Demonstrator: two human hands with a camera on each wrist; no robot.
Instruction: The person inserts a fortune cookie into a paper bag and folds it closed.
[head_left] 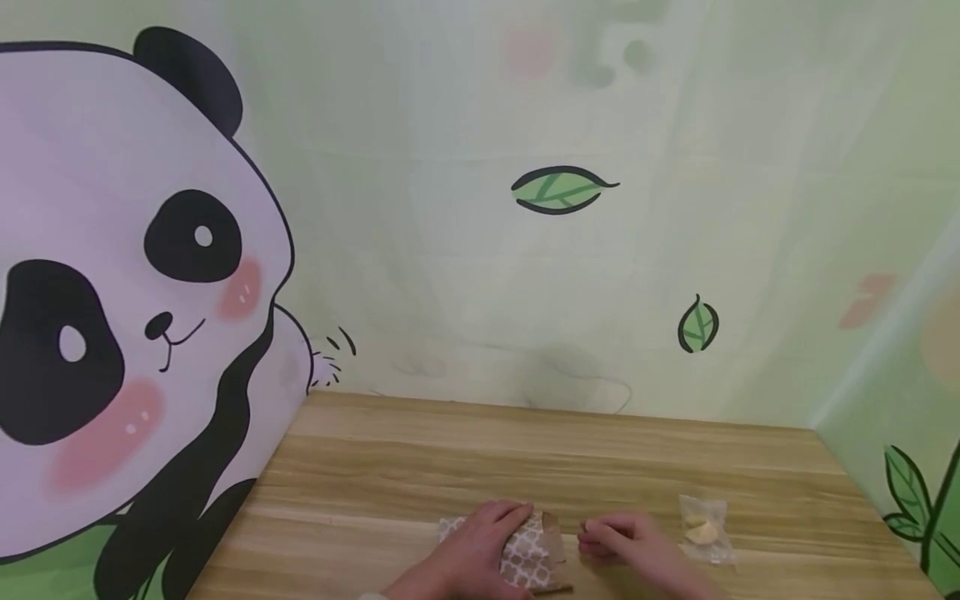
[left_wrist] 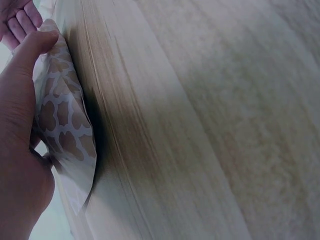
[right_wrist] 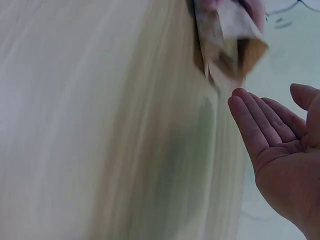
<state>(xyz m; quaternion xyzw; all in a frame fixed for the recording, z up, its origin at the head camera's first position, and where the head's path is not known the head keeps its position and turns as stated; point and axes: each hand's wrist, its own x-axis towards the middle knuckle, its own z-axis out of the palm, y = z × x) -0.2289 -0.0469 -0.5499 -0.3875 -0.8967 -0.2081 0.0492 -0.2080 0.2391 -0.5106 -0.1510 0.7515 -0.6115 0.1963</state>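
Observation:
A flat paper bag (head_left: 528,554) with a brown and white lattice pattern lies on the wooden table, its brown mouth facing right. My left hand (head_left: 476,546) grips it across the middle, fingers on the far side and thumb on the near side. In the right wrist view the mouth of the bag (right_wrist: 250,52) gapes a little. Just right of that mouth, apart from it, is my right hand (head_left: 630,546). Its palm (right_wrist: 290,170) shows bare in the right wrist view, with the fingers nearly straight and pointing toward the bag.
A small clear plastic packet (head_left: 705,529) with pale yellowish pieces inside lies right of my right hand. A thin brown strip (head_left: 552,589) shows at the bag's near edge. Behind the wooden table (head_left: 570,446) hangs a green backdrop (head_left: 450,275) with a panda and leaves.

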